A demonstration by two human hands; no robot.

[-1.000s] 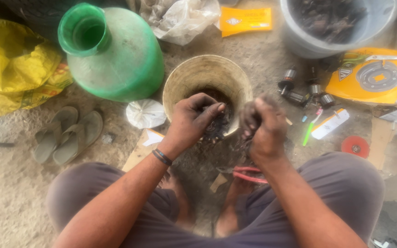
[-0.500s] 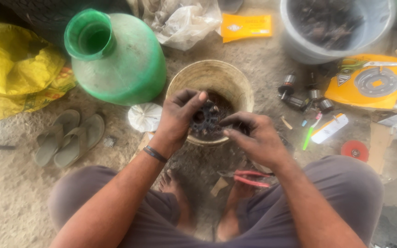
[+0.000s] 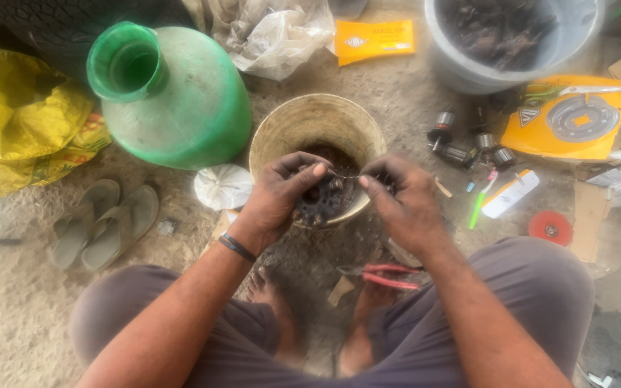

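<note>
My left hand (image 3: 282, 192) grips a dark, greasy round metal part (image 3: 323, 201) over a dirty cream bucket (image 3: 303, 118). My right hand (image 3: 400, 197) pinches a thin wire (image 3: 345, 174) that runs from that part across to its fingertips. Both hands hover just above the bucket's near rim, a few centimetres apart. A black band sits on my left wrist. Red-handled pliers (image 3: 386, 275) lie on the ground below my right hand, between my bare feet.
A big green jug (image 3: 181, 100) stands left of the bucket, with a yellow sack (image 3: 16, 122) and grey sandals (image 3: 102, 223) further left. A grey tub of dark parts (image 3: 512, 36), small motor pieces (image 3: 461, 144), yellow packets (image 3: 576, 118) and a red disc (image 3: 550, 228) lie right.
My hands have drawn slightly apart over the bucket, stretching the thin wire between them. The left hand has turned the dark part toward me.
</note>
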